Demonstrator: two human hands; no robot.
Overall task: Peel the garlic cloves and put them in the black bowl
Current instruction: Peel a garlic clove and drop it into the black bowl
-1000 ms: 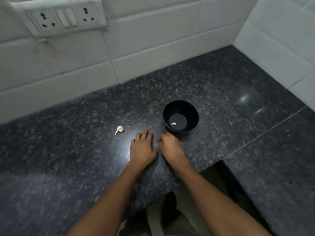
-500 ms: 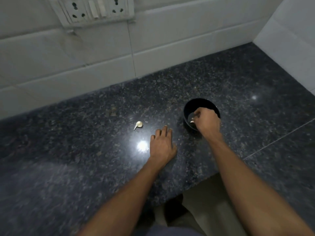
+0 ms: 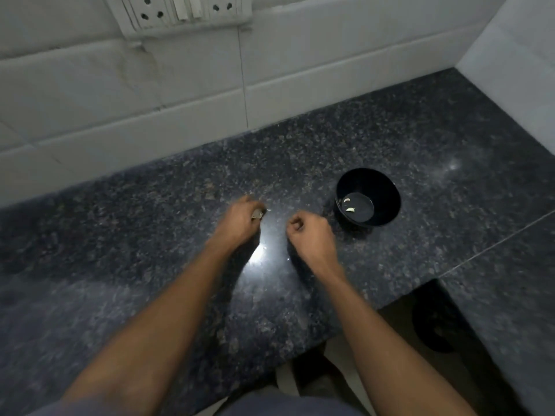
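Dark granite counter (image 3: pixel 300 295) lies under us. Nearest, left of the black bowl (image 3: pixel 387 205), our right hand (image 3: pixel 310 235) is curled on nothing; further left, our left hand (image 3: pixel 240 220) pinches the last unpeeled garlic clove (image 3: pixel 257 215). Two peeled cloves (image 3: pixel 350 209) sit inside the bowl.

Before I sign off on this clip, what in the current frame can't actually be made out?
- Garlic clove, head view: the left hand grips it and its fingers cover most of it; peeled or not cannot be told.
- Right hand, head view: fingers curled inward, so whether they hold a scrap of skin is hidden.
- Two pale pieces in the black bowl: too small to judge how cleanly peeled.
- Socket panel: cut off by the top edge.
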